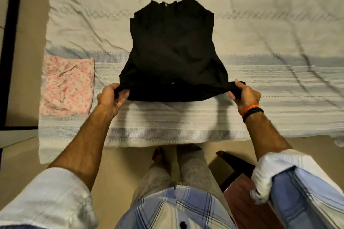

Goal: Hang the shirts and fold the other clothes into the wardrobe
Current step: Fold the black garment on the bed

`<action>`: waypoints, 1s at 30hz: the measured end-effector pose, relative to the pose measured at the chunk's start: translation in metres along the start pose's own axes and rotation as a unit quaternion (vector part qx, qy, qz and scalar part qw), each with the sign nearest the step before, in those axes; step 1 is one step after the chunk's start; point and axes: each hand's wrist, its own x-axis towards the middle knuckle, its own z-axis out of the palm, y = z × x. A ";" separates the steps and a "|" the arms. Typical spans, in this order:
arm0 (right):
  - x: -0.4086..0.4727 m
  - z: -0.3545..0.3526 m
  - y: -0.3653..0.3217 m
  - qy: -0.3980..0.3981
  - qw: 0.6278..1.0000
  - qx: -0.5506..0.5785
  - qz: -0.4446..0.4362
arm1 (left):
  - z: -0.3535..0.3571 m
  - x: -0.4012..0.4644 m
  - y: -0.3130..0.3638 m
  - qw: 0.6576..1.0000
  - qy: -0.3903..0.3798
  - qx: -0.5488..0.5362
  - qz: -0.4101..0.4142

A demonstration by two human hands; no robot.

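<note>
A black garment (173,50) lies spread on the bed, its far end toward the wall and its near edge lifted slightly off the sheet. My left hand (110,97) grips the near left corner of that edge. My right hand (244,95) grips the near right corner, wrist bands showing below it. The cloth is stretched between both hands. A folded pink floral garment (68,85) rests flat on the bed to the left, apart from the black one.
The bed (270,42) carries a cream and grey striped sheet that hangs over its near edge. A dark wooden piece (240,188) stands by my right leg on the tan floor. A dark frame (11,42) runs along the left edge.
</note>
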 end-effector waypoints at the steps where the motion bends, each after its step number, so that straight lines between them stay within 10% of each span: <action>1: 0.010 0.013 -0.012 -0.003 1.000 0.006 0.001 | 0.013 0.005 0.011 1.000 0.005 -0.005 0.000; 30: 0.202 0.214 -0.057 0.029 0.999 0.017 0.019 | 0.181 0.216 0.114 0.996 0.084 0.041 -0.012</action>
